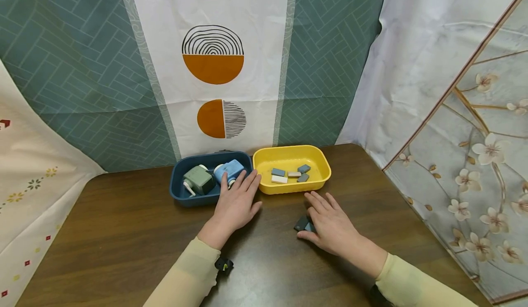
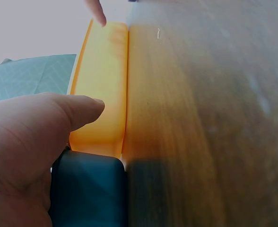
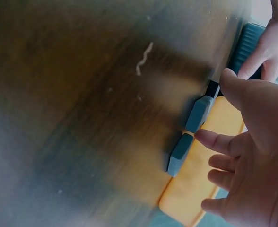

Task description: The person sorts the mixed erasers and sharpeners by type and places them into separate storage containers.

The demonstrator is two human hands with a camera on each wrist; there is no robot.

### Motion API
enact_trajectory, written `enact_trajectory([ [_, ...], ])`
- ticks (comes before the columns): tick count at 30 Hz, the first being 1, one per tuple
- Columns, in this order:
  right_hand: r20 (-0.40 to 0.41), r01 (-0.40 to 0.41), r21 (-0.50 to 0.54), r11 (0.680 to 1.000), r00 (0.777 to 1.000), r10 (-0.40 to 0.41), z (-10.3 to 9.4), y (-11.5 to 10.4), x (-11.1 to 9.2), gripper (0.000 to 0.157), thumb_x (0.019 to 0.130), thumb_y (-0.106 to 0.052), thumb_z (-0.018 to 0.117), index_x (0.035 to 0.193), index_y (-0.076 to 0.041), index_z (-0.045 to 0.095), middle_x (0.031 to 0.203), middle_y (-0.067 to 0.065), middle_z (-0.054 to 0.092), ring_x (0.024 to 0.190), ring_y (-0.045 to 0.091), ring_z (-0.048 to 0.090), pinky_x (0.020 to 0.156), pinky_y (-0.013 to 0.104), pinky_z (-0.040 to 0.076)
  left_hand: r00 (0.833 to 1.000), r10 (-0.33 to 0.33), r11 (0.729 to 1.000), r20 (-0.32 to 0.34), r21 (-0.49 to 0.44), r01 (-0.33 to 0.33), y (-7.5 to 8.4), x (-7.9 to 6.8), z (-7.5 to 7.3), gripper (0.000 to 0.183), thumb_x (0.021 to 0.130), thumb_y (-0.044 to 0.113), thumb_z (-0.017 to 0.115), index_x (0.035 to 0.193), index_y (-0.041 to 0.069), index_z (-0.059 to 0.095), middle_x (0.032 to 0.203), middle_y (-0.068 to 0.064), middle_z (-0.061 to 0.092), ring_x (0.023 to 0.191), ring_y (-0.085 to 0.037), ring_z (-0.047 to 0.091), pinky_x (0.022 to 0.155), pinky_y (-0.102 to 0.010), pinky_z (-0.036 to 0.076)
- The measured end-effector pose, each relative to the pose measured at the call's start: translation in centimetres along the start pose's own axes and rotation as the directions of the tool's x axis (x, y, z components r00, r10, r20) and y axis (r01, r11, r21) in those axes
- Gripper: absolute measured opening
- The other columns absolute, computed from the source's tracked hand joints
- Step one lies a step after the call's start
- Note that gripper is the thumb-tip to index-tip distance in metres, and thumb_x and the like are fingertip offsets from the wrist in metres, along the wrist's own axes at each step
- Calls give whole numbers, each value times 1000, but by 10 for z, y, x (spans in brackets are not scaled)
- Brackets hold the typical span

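My left hand lies over the front right corner of the dark blue tray, its straight fingers spread in front of a light blue toy-like piece. A green boxy piece with white parts sits left of it in that tray. My right hand is low over the table, fingers extended, beside several small blocks. In the right wrist view, the index fingertip is right at two blue-grey blocks, a nearer-thumb block and a lower block. A black block shows by the thumb tip.
A yellow tray stands right of the blue one, holding several small blue, grey and white blocks. Brown wooden table extends in front. A patterned cloth hangs behind, with floral cloth at the right.
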State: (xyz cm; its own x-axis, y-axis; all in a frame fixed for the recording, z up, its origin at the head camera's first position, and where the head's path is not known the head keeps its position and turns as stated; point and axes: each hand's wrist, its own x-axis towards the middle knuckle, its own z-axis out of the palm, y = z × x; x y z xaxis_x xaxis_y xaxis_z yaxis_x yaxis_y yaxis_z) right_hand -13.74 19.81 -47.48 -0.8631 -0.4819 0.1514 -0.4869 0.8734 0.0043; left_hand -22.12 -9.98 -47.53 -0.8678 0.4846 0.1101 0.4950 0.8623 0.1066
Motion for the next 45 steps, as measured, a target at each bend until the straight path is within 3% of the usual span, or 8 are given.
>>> enact_trajectory([
  [21, -15, 14, 1, 1000, 1000, -14, 1, -4, 1, 52, 99, -51, 82, 112, -2, 74, 160, 23, 56, 154, 41, 48, 128, 65, 31, 1000, -2, 1000, 8, -12, 2, 0, 0, -1, 84, 108, 50, 69, 176, 19, 31, 184, 0, 20, 168, -33, 20, 129, -73, -8],
  [37, -65, 47, -16, 999, 997, -48, -9, -4, 4, 51, 98, -52, 82, 111, -4, 74, 159, 21, 56, 154, 39, 47, 128, 64, 31, 1000, 4, 1000, 1, -14, -4, -2, 1, -1, 85, 108, 50, 70, 176, 19, 32, 184, -1, 21, 168, -34, 21, 129, -74, -8],
  [45, -131, 50, -37, 998, 990, -54, -17, -2, 5, 49, 96, -51, 84, 109, -5, 75, 155, 21, 60, 150, 41, 51, 127, 64, 33, 1000, 3, 1000, -3, -22, -3, -1, 0, 0, 85, 107, 50, 71, 176, 19, 33, 184, -1, 22, 168, -34, 22, 128, -73, -9],
])
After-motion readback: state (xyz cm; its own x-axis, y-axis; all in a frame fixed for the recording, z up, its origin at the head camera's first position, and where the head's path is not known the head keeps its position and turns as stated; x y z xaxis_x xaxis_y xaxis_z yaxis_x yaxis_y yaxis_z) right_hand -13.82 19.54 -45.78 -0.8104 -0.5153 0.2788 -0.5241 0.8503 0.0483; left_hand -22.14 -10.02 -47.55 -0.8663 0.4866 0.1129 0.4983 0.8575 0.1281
